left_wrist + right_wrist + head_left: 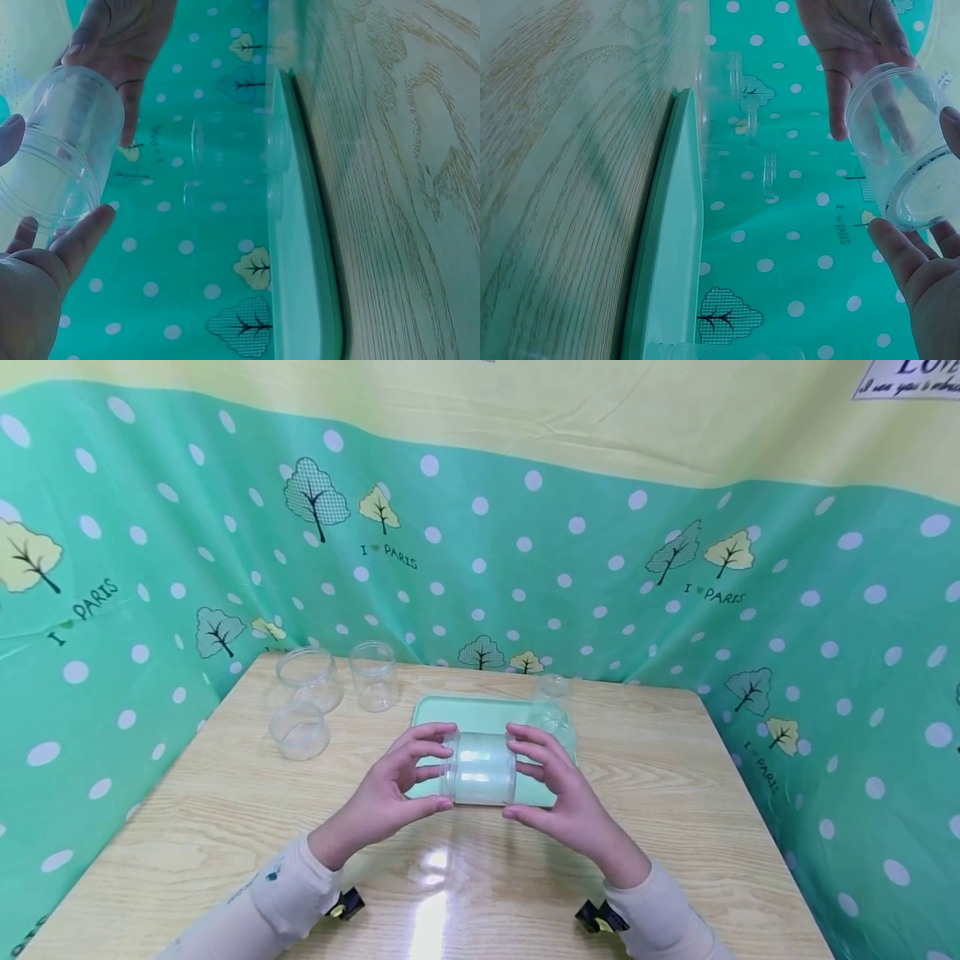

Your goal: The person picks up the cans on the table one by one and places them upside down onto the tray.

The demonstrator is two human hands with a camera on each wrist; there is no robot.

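A clear plastic jar (483,768) lies sideways in the air over the green tray (465,712), spanned by both hands. My left hand (386,789) holds its threaded mouth end, the thumb on the near side and the fingers on the far side. At the base end my right hand (562,785) grips in the same way. In the left wrist view the jar (79,112) shows its open, ridged mouth, with no lid on it. The jar's round bottom (930,191) faces my right palm in the right wrist view.
Two clear containers, one at the back (552,687) and one nearer (553,722), stand at the tray's right side. On the table's left are a wide jar (309,681), a smaller one (298,732) and a tall one (374,678). A green dotted cloth (480,560) hangs behind the table.
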